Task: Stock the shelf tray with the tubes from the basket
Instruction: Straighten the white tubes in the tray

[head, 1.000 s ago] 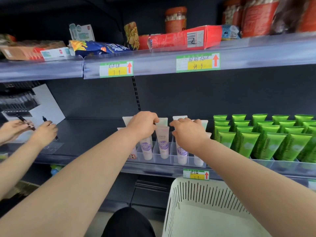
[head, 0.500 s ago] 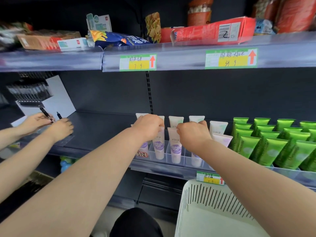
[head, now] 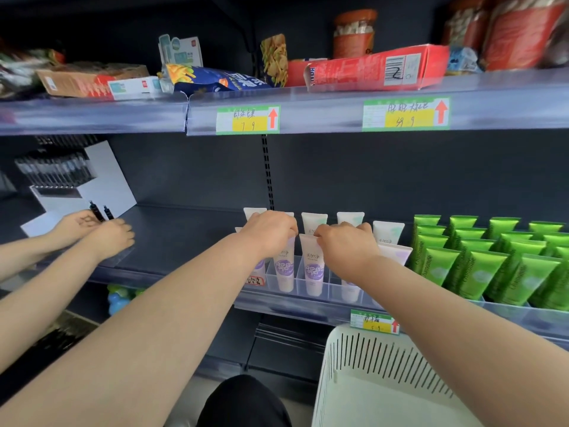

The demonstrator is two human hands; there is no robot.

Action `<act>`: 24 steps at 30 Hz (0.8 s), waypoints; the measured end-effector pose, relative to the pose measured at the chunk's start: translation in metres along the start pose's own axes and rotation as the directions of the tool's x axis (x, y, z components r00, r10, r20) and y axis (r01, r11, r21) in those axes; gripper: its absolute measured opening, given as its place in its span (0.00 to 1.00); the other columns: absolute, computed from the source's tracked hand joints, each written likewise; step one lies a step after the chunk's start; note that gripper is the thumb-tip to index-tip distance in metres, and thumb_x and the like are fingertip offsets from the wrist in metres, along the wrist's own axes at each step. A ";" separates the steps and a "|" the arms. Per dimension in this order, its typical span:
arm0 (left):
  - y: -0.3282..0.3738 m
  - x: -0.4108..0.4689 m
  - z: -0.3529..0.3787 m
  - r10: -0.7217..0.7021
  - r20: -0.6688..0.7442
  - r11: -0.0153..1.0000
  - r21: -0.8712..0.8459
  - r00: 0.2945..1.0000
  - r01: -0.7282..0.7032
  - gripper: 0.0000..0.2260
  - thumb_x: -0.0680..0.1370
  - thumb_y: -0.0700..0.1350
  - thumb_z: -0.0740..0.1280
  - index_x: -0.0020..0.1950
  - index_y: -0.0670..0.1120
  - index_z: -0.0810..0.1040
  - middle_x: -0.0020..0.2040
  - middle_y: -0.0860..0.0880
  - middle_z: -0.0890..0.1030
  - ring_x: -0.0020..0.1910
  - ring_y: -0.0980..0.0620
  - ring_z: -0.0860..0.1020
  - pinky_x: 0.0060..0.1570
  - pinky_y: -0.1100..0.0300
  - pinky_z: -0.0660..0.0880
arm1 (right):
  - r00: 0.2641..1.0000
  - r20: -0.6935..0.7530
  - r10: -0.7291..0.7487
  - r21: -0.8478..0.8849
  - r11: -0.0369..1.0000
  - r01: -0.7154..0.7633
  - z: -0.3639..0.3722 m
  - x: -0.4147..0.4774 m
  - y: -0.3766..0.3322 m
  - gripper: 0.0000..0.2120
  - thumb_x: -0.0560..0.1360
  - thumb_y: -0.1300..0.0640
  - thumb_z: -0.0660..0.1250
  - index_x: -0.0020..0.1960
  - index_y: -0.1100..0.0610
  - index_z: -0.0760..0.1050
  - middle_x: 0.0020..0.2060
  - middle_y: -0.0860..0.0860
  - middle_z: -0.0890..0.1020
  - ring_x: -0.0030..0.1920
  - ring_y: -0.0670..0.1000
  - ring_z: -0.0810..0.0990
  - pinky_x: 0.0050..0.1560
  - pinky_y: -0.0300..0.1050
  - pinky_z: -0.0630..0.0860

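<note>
Tubes (head: 313, 266), white with purple labels, stand cap-down in the clear shelf tray (head: 334, 295) at the front edge of the lower shelf, with more white tubes in the row behind them. The left hand (head: 268, 231) is curled over the crimped top of a front-row tube near the tray's left end, fingers closed down on it; whether it pinches or only presses cannot be told, since the knuckles hide the fingertips. The right hand (head: 346, 241) is bent over the next tubes to the right, its fingertips at the top edge of the middle front tube, and its grip is likewise hidden. Compared with a second ago, both hands have kept to the same tubes with hardly any change in posture; what has shifted most is the view, which has swung so the tray sits further right and the white basket (head: 369, 365) shows lower. That suggests the tubes are already seated and the hands are only straightening them in their slots. The basket sits just below the shelf's front edge by the person's right forearm, and the visible part of its inside shows no tubes, so the stocking looks close to done, though its bottom is out of view. Green tubes (head: 480, 266) fill the shelf to the right. At the shelf's left end, another person's hands (head: 101, 232) handle black pens.
</note>
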State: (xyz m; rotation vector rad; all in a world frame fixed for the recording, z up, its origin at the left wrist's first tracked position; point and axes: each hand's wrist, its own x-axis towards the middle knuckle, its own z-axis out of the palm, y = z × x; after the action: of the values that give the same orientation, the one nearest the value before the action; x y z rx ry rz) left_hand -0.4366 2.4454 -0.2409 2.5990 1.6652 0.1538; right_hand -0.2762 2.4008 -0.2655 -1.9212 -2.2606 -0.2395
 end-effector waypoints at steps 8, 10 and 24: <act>0.041 0.019 -0.018 -0.011 -0.145 0.995 -0.096 0.989 -0.003 0.10 0.80 0.42 0.59 0.55 0.48 0.80 0.54 0.51 0.80 0.52 0.49 0.76 0.44 0.57 0.69 | 0.994 -0.090 0.059 -0.006 0.998 -0.060 -0.018 -0.008 0.044 0.21 0.73 0.65 0.58 0.62 0.50 0.71 0.53 0.49 0.80 0.54 0.54 0.75 0.49 0.49 0.63; 0.055 0.027 -0.019 0.015 -0.147 0.995 -0.095 0.989 -0.030 0.10 0.80 0.43 0.60 0.56 0.49 0.80 0.56 0.51 0.80 0.53 0.49 0.76 0.46 0.57 0.69 | 0.991 -0.098 0.096 -0.013 0.995 -0.098 -0.023 -0.010 0.060 0.21 0.74 0.64 0.59 0.65 0.49 0.70 0.56 0.49 0.79 0.57 0.54 0.74 0.52 0.51 0.65; 0.095 0.080 -0.006 0.060 -0.001 0.997 0.052 0.998 -0.060 0.13 0.77 0.39 0.65 0.61 0.49 0.79 0.58 0.47 0.79 0.54 0.46 0.77 0.51 0.52 0.76 | 0.985 0.052 0.165 -0.110 0.981 -0.159 -0.019 0.012 0.111 0.13 0.73 0.62 0.64 0.54 0.49 0.76 0.46 0.48 0.81 0.49 0.53 0.78 0.57 0.51 0.65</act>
State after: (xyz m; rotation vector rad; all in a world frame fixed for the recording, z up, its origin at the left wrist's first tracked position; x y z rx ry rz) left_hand -0.3181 2.4783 -0.2215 2.6890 1.6143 0.1182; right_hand -0.1679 2.4261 -0.2426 -2.1818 -2.1528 -0.2873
